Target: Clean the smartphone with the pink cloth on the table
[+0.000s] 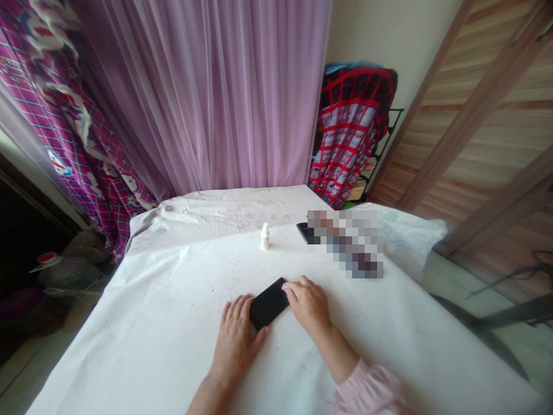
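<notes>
A flat black rectangular object (268, 304), like a phone or case, lies on the white-covered table (151, 323). My left hand (235, 337) rests flat beside its near-left end, fingers stretched out, thumb against the object's lower edge. My right hand (309, 304) is on its right side, fingers curled, fingertips pressing its far right corner. A small white bottle (265, 236) stands upright farther back on the table, apart from both hands.
A dark object (303, 230) lies behind the bottle next to a blurred patch. Purple curtains (216, 98) hang behind the table. A rack draped with red patterned cloth (352, 138) stands at the back right. Bags sit on the floor at left (64, 271).
</notes>
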{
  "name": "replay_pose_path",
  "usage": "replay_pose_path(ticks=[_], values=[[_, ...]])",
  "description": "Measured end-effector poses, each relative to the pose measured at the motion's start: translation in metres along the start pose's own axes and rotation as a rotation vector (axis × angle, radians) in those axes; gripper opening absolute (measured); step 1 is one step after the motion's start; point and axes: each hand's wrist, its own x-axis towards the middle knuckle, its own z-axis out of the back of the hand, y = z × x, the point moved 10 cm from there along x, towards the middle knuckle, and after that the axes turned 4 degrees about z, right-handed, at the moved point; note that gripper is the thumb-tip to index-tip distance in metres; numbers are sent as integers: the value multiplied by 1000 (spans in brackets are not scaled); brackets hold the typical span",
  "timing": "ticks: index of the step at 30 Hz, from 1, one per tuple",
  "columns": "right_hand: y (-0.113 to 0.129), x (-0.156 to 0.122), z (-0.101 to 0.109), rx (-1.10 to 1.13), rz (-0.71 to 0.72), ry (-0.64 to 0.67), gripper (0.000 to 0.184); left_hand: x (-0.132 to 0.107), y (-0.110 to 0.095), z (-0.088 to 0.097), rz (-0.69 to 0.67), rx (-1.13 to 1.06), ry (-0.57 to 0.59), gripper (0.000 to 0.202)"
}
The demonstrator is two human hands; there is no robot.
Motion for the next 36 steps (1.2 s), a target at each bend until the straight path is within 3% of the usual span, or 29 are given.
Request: replay_pose_path(ticks=[7,13,28,36], values=[[-7,0,4,-35,-28,-10,25,1,-1,0,16,-1,18,55],[1,-3,3,-24,28,-54,23,1,-1,3,17,-11,7,55],[35,-14,-4,37,142,-21,21,1,0,1,7,9,12,54],[33,-16,-2,43,159,-31,21,1,-1,1,8,4,26,56]])
